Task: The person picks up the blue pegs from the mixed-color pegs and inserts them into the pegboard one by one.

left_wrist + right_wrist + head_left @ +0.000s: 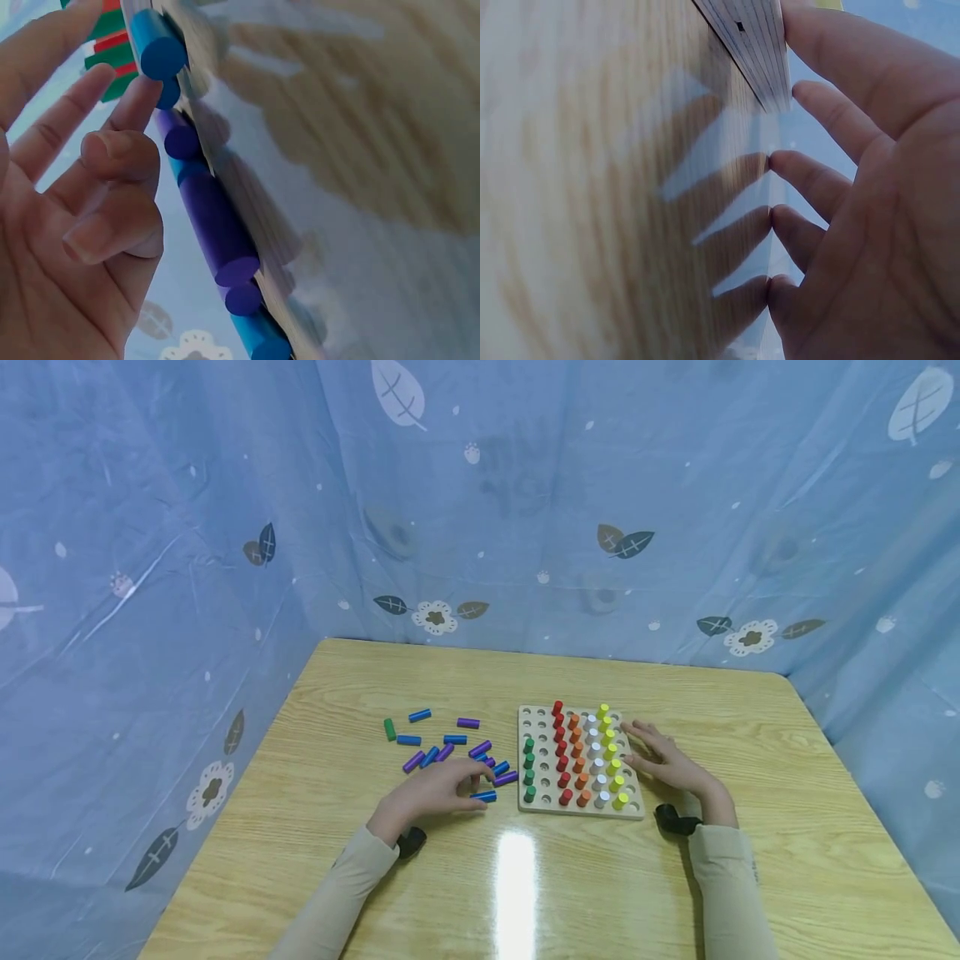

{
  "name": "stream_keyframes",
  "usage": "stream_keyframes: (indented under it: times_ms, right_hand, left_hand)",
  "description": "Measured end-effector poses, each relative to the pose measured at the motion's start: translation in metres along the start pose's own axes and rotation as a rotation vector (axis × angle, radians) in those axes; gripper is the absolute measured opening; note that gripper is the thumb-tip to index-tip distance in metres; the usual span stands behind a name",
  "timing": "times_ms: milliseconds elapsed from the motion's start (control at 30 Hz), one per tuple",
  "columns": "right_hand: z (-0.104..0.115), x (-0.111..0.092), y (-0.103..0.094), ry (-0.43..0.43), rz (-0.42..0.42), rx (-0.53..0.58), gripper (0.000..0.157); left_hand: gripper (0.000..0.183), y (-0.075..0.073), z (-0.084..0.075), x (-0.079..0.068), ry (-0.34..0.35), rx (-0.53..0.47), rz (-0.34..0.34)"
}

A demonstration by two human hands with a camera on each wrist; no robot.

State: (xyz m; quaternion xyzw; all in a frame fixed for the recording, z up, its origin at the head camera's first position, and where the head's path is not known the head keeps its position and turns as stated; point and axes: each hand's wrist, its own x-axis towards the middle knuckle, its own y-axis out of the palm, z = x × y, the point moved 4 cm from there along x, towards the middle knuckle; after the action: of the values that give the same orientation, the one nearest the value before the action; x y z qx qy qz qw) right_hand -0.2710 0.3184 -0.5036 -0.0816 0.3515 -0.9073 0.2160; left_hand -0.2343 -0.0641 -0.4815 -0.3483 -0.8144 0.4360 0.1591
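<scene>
My left hand (442, 787) hovers over loose pegs left of the board, fingers loosely bent with nothing gripped. A blue peg (484, 796) lies between its thumb and fingertips in the head view. Beside these fingers in the left wrist view are a blue peg (161, 56) and a purple peg (219, 225). On the right, my right hand (671, 763) spreads its fingers along the edge of the wooden pegboard (581, 811), thumb and index right at its side. Red (562, 763), orange (579, 765), silver (597, 766), yellow (614, 767) and green pegs (529, 761) stand in its columns.
Further blue pegs (408, 740), purple pegs (468, 723) and one green peg (389, 729) lie scattered on the wooden table (600, 893). A blue patterned curtain (525, 510) hangs behind and beside it.
</scene>
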Motion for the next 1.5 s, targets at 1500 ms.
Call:
stream_keyframes:
  times_ms: [1500]
  right_hand:
    - [-0.004,-0.001,0.001,0.009,0.021,0.038,0.060]
  left_hand:
    - [0.023,0.010,-0.014,0.004,0.059,0.125,-0.042]
